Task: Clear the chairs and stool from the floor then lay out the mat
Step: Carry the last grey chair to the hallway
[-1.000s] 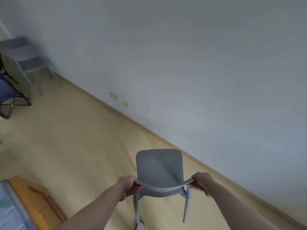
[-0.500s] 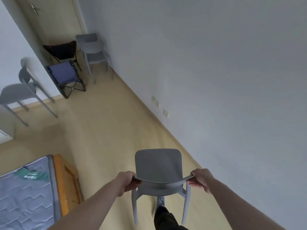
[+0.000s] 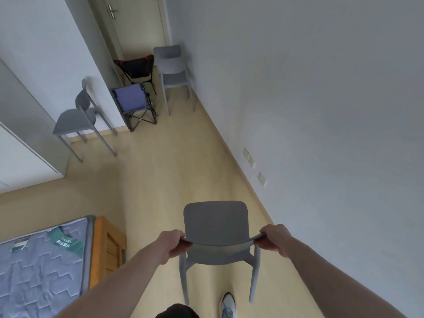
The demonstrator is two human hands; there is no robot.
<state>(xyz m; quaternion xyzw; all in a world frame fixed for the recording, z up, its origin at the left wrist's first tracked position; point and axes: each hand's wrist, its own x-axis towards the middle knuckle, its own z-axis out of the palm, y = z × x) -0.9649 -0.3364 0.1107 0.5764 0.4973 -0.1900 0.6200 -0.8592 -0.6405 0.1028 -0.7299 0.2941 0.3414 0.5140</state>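
I carry a grey plastic chair (image 3: 216, 222) in front of me, lifted off the floor with its seat facing forward. My left hand (image 3: 172, 245) grips the left end of its backrest top and my right hand (image 3: 274, 239) grips the right end. At the far end of the room stand another grey chair (image 3: 172, 72) against the right wall, a folding chair with a purple seat (image 3: 133, 101), a black and red folding chair (image 3: 137, 67), and a grey chair (image 3: 79, 115) at the left wall. No mat is in view.
A mattress on a wooden bed frame (image 3: 107, 246) fills the lower left. A white cabinet (image 3: 25, 161) stands at the left. A door (image 3: 128, 26) is at the far end. Bare wood floor (image 3: 174, 171) runs ahead along the right wall. My shoe (image 3: 227, 305) is below the chair.
The view has swung left, bringing the door and the chairs at the far end into the frame. Both hands keep the same grip on the carried chair.
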